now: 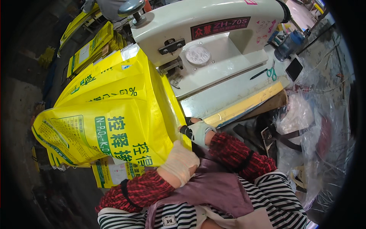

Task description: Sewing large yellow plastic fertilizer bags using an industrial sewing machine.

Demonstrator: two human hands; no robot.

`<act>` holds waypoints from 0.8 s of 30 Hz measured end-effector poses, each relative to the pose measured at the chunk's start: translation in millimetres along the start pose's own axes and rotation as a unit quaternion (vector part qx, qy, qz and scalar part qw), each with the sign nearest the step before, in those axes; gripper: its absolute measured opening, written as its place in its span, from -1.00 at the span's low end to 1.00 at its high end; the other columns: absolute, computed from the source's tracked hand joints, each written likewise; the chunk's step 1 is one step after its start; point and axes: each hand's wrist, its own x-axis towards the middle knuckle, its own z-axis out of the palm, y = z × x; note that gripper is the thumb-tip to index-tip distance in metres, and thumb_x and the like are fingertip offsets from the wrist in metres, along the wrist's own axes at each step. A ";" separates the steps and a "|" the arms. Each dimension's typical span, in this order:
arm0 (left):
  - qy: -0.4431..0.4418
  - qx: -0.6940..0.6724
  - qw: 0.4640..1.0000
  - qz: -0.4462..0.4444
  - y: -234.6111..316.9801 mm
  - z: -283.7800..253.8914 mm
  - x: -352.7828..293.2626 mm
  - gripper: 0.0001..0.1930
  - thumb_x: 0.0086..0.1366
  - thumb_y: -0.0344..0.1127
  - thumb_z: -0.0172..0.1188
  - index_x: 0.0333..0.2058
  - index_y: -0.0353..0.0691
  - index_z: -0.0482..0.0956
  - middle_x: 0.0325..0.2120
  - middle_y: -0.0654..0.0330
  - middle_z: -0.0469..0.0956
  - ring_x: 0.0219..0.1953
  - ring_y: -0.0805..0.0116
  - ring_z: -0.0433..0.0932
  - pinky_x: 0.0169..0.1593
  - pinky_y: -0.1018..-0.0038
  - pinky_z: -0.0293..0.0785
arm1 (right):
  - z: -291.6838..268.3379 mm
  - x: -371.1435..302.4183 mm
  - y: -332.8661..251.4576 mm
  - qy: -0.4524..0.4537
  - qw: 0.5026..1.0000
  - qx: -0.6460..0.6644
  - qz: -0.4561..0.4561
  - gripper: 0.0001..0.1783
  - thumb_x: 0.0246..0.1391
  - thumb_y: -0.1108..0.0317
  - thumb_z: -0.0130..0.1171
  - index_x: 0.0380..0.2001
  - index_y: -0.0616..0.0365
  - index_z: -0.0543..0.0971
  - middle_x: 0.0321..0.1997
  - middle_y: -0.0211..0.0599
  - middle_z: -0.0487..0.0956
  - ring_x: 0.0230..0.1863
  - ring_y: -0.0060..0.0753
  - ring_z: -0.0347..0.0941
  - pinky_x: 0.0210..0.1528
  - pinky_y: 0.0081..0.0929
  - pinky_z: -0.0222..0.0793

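Left hand [181,162] and right hand [199,132] touch a yellow bag [126,114].
I can't tell their grip; a white machine [206,14] stands past them.

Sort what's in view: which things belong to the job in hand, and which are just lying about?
Probably in use:
yellow bag, left hand and right hand at its edge
white machine

Apparently just lying about:
scissors
black pen
blue bottle
clear plastic

Yellow sack [106,114] brightly lit; left floor [26,91] dim; fisheye rim black, edges bent.
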 end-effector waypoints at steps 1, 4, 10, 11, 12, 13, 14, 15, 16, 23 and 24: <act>-0.013 0.003 1.000 -0.011 -0.7 -2.9 5.6 -0.86 0.01 -0.15 0.17 -0.58 -0.02 0.60 -0.58 0.23 0.58 -0.50 0.25 0.55 -0.34 0.30 0.18 | -8.8 2.5 -10.3 -0.014 1.000 0.011 0.025 -0.57 0.08 0.00 0.07 -0.07 -0.01 0.50 -0.14 -0.02 0.57 -0.12 0.03 0.49 -0.03 -0.25 0.38; -0.057 -0.004 0.998 -0.027 -26.0 -21.4 27.2 -0.85 0.02 -0.13 0.20 -0.53 -0.03 0.63 -0.56 0.25 0.60 -0.44 0.23 0.58 -0.33 0.28 0.26 | -15.5 35.7 -6.9 -0.039 0.997 -0.036 0.051 -0.53 0.02 -0.06 0.09 -0.12 0.04 0.52 -0.14 -0.04 0.58 -0.15 0.03 0.51 -0.07 -0.20 0.40; -0.030 0.000 0.996 -0.083 -79.4 -26.6 46.9 -0.73 0.01 0.00 0.25 -0.49 -0.06 0.66 -0.53 0.19 0.61 -0.41 0.18 0.59 -0.32 0.28 0.34 | -0.1 104.9 29.9 -0.026 0.995 -0.084 -0.050 -0.55 0.04 0.06 0.10 -0.09 0.13 0.49 -0.26 -0.05 0.61 -0.30 -0.07 0.57 -0.22 -0.23 0.47; -0.027 -0.002 0.995 -0.095 -92.0 -20.5 45.2 -0.73 0.01 0.00 0.25 -0.49 -0.06 0.66 -0.53 0.19 0.61 -0.41 0.18 0.59 -0.32 0.28 0.34 | -4.9 98.8 13.7 -0.031 0.994 -0.089 -0.060 -0.55 0.04 0.06 0.10 -0.09 0.13 0.49 -0.26 -0.05 0.61 -0.30 -0.07 0.57 -0.22 -0.23 0.47; 0.008 -0.004 0.990 -0.143 -105.5 -14.1 42.8 -0.72 0.01 0.02 0.24 -0.48 -0.06 0.66 -0.54 0.17 0.61 -0.42 0.16 0.59 -0.32 0.28 0.33 | -10.9 89.9 -2.1 -0.058 0.997 0.038 -0.017 -0.59 0.07 0.13 0.08 -0.08 0.15 0.47 -0.32 -0.06 0.61 -0.41 -0.15 0.56 -0.34 -0.33 0.47; 0.046 -0.006 0.982 -0.184 -119.1 -8.3 45.4 -0.70 0.01 0.03 0.24 -0.48 -0.07 0.65 -0.55 0.16 0.60 -0.43 0.15 0.59 -0.32 0.28 0.32 | -18.9 81.7 -12.2 -0.078 0.983 0.164 0.032 -0.63 0.10 0.19 0.07 -0.08 0.18 0.46 -0.39 -0.06 0.61 -0.51 -0.23 0.55 -0.46 -0.42 0.47; 0.086 -0.011 0.978 -0.191 -135.7 -5.5 42.6 -0.72 0.02 0.01 0.22 -0.49 -0.08 0.65 -0.56 0.14 0.60 -0.45 0.13 0.59 -0.31 0.26 0.31 | -18.4 76.6 -14.8 -0.054 0.964 0.261 0.004 -0.69 0.16 0.24 0.05 -0.11 0.21 0.45 -0.54 -0.15 0.59 -0.65 -0.40 0.48 -0.62 -0.57 0.37; 0.127 -0.017 0.972 -0.198 -151.0 -4.2 41.9 -0.73 0.03 -0.01 0.21 -0.49 -0.08 0.65 -0.57 0.13 0.60 -0.46 0.12 0.58 -0.31 0.25 0.31 | -17.7 79.2 7.9 -0.136 0.837 0.530 -0.018 -0.73 0.12 0.43 0.02 -0.10 0.15 0.52 -0.33 -0.23 0.60 -0.59 -0.53 0.48 -0.59 -0.60 0.36; 0.114 -0.036 0.962 -0.244 -164.6 -4.4 47.9 -0.77 0.04 -0.07 0.19 -0.50 -0.08 0.65 -0.57 0.11 0.60 -0.45 0.12 0.59 -0.29 0.23 0.30 | -22.1 70.1 -12.2 -0.095 0.895 0.435 0.028 -0.74 0.13 0.43 0.02 -0.10 0.16 0.53 -0.35 -0.24 0.59 -0.58 -0.52 0.48 -0.60 -0.60 0.36; 0.211 -0.047 0.907 -0.361 -197.7 130.3 105.1 -0.63 0.20 0.12 0.05 -0.24 0.01 0.59 -0.32 0.26 0.60 -0.23 0.23 0.54 -0.07 0.14 0.33 | -24.2 72.6 -107.8 0.157 0.945 0.095 -0.270 -0.68 0.05 0.08 0.15 -0.34 0.12 0.46 -0.43 -0.09 0.51 -0.37 0.00 0.47 -0.33 -0.25 0.36; 0.211 -0.050 0.911 -0.351 -174.0 127.5 117.9 -0.63 0.20 0.12 0.05 -0.24 0.01 0.59 -0.32 0.26 0.60 -0.23 0.23 0.54 -0.07 0.14 0.33 | -27.8 78.0 -116.6 0.163 0.947 0.094 -0.262 -0.68 0.05 0.08 0.15 -0.34 0.12 0.46 -0.43 -0.09 0.51 -0.37 0.00 0.47 -0.33 -0.25 0.36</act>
